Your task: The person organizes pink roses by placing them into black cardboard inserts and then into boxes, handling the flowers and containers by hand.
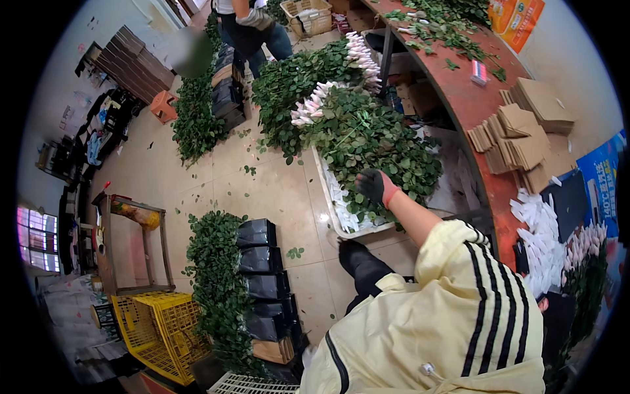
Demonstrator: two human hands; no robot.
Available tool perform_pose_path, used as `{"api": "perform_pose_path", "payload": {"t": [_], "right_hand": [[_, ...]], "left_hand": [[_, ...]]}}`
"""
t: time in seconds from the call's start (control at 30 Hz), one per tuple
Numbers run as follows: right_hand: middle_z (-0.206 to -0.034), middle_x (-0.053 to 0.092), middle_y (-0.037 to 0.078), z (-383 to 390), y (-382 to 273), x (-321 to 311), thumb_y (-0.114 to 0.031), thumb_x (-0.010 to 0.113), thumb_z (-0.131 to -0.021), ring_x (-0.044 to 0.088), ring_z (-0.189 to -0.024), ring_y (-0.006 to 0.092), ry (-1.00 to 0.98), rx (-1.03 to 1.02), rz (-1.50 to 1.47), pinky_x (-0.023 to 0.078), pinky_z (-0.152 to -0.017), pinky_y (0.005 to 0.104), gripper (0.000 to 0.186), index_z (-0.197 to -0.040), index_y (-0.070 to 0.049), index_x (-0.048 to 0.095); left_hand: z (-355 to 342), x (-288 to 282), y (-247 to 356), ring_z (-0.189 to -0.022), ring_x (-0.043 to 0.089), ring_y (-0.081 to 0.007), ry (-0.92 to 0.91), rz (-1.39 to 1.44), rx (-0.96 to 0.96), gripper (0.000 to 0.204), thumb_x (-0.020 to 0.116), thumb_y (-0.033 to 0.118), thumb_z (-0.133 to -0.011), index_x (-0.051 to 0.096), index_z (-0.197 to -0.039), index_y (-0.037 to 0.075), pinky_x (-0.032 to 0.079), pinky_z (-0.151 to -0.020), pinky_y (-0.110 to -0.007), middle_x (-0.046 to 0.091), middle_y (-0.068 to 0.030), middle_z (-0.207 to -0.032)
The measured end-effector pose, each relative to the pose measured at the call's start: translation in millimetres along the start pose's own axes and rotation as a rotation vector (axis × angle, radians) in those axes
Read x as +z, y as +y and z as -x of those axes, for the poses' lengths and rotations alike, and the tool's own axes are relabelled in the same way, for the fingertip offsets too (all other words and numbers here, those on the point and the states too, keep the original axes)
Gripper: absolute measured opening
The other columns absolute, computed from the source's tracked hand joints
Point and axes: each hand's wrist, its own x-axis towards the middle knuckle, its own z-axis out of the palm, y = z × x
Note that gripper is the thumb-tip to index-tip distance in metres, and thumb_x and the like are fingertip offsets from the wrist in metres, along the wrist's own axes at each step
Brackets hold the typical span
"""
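Observation:
My right hand (375, 187), in a dark glove with red cuff, reaches over a pile of leafy flower stems (387, 151) lying in a white plastic crate (348, 230). Its fingers are curled among the leaves; what they hold, if anything, I cannot make out. White paper pieces (338, 197) lie along the crate's left side. Pale pink wrapped buds (308, 110) show at the pile's upper left. My left hand is not in view.
Black-wrapped bundles (262, 262) line the lower left beside yellow crates (154, 328) and a metal frame (105, 243). A red worktable (485, 171) along the right holds leaves, cardboard (512, 138) and white sleeves (535, 243). Another person (249, 33) stands at the top among more bundles.

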Motion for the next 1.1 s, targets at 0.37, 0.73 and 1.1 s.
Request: {"api": "perform_pose_path", "payload": {"t": [0.37,0.73,1.1], "right_hand": [[-0.073,0.046,0.006,-298.8,-61.8,-44.2,-0.025,0.062,-0.076,0.053,-0.059,0.0253,0.430,-0.315,0.201,0.049,-0.052,0.0351,0.020,-0.082,-0.013,0.047],[-0.080,0.055,0.006,-396.1,-76.6,-96.6,-0.019,0.060,-0.078,0.053,-0.077,0.0228,0.732,-0.455,0.264,0.048,-0.068,0.0334,0.014,-0.084,-0.008,0.054],[-0.088,0.059,0.004,-366.3,-81.6,-26.3,-0.029,0.052,-0.081,0.055,-0.076,0.0223,0.639,-0.458,0.714,0.044,-0.066,0.0338,0.020,-0.088,-0.013,0.060]], "left_hand": [[-102.2,-106.9,128.9,-0.080,0.060,-0.0261,0.030,0.075,-0.207,0.033,0.052,0.032,-0.088,0.057,-0.109,0.007,0.048,-0.066,-0.035,0.061,-0.0129,-0.096],[-193.8,-183.0,222.7,-0.082,0.060,-0.0247,-0.009,0.003,-0.212,0.034,0.052,0.031,-0.088,0.054,-0.113,0.007,0.048,-0.068,-0.034,0.060,-0.0115,-0.098],[-236.9,-202.1,237.0,-0.084,0.059,-0.0234,-0.062,-0.047,-0.155,0.036,0.052,0.030,-0.089,0.051,-0.117,0.007,0.048,-0.070,-0.034,0.059,-0.0101,-0.100]]}}
